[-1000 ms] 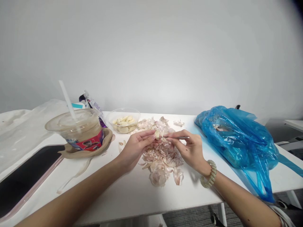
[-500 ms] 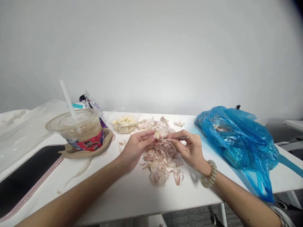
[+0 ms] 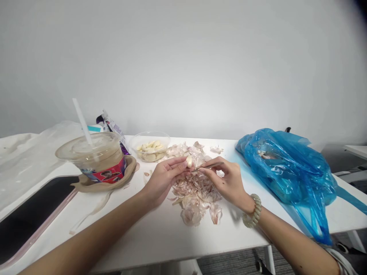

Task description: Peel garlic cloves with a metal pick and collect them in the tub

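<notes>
Between the thumb and fingers of my left hand is a pale garlic clove. My right hand, with a beaded bracelet at the wrist, pinches a thin metal tool whose tip is close beside the clove. Below both hands lies a heap of pinkish garlic skins on the white table. A clear round bowl holding pale cloves stands behind my left hand.
At the left are a large lidded drink cup with a straw, a dark-screened phone, clear plastic and a purple-white packet. A blue plastic bag lies at the right, near the table's edge.
The clove has turned in my left fingers and shows a fuller, paler side. The tool in my right hand has tilted, its tip slightly lower.
</notes>
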`<state>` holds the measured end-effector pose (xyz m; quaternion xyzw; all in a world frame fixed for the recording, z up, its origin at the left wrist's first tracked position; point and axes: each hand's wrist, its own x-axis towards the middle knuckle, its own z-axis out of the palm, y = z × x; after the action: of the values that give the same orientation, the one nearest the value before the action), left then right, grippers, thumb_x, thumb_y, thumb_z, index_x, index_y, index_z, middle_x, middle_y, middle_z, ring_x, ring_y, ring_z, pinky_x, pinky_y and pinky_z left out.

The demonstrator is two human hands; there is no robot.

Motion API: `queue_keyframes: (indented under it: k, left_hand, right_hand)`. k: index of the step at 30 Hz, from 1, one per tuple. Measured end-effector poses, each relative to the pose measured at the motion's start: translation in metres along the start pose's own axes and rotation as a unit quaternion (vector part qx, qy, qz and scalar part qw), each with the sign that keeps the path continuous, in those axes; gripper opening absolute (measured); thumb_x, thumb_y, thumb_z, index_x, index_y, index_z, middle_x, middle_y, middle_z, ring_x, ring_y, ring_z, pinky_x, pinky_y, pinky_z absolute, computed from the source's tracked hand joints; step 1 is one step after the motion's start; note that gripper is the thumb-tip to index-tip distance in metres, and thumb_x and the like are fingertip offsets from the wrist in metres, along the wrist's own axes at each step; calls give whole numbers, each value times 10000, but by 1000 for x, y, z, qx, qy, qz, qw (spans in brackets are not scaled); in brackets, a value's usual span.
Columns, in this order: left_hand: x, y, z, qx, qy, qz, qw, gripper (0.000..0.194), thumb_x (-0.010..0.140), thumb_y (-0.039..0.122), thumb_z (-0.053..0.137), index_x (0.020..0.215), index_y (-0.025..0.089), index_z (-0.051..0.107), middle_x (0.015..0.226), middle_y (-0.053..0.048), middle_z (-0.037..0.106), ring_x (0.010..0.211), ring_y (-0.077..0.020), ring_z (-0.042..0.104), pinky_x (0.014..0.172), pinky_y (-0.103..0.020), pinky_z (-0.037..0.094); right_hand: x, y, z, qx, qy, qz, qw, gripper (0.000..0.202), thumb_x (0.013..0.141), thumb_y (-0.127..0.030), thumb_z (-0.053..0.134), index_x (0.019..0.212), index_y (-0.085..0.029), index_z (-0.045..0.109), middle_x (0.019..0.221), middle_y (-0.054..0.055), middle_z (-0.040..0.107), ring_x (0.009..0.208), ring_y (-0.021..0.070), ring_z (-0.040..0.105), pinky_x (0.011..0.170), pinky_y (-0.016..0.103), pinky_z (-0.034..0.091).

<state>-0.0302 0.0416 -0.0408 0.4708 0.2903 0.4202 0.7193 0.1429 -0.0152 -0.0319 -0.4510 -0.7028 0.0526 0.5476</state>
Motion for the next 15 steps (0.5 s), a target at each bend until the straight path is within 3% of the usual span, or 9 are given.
queue_keyframes:
  k: [11,15]
  left_hand:
    - [-3,5,5,16,-19,-9,1000,188,757,184,674,923,97,648,816,-91,716,757,-132,657,756,-221,514]
    - [-2,3,5,13,-14,-11,1000,155,770,166,659,908,98,637,803,-81,714,749,-125,660,754,-215,519]
  right_hand:
    - [-2,2,2,42,37,45,997,63,824,-210,599,867,-199,643,878,34,703,606,113,635,565,259,548]
    - [-3,1,2,61,41,16,997,79,817,-189,602,887,-203,634,893,24,710,630,118,657,600,273,576]
